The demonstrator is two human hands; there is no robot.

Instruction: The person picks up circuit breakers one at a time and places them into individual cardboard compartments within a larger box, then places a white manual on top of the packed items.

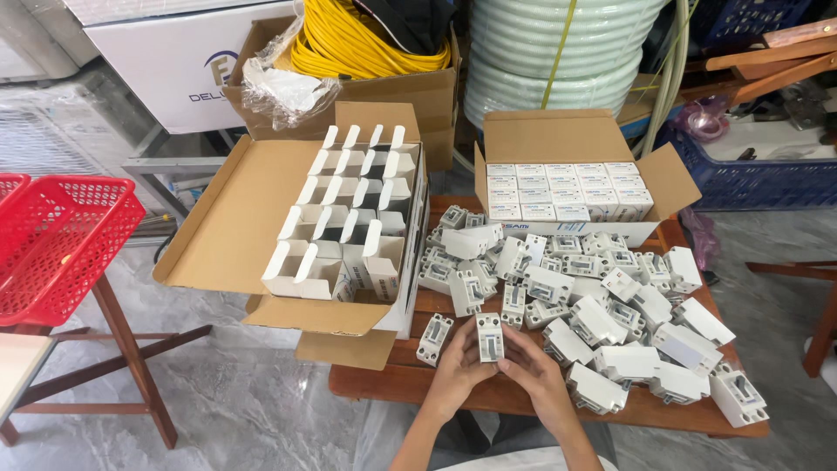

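Observation:
My left hand (456, 373) and my right hand (540, 377) together hold one small white circuit breaker (490, 337) upright above the front edge of the wooden table (384, 382). Another breaker (433, 338) lies on the table just left of my left hand. A heap of several white breakers (593, 301) covers the table behind and to the right of my hands.
A cardboard box (231, 218) with several open small white cartons (349, 218) stands at the left. A second cardboard box (567, 144) holds closed white cartons (562, 190). A red basket (57, 244) sits far left, a blue crate (750, 179) at the right.

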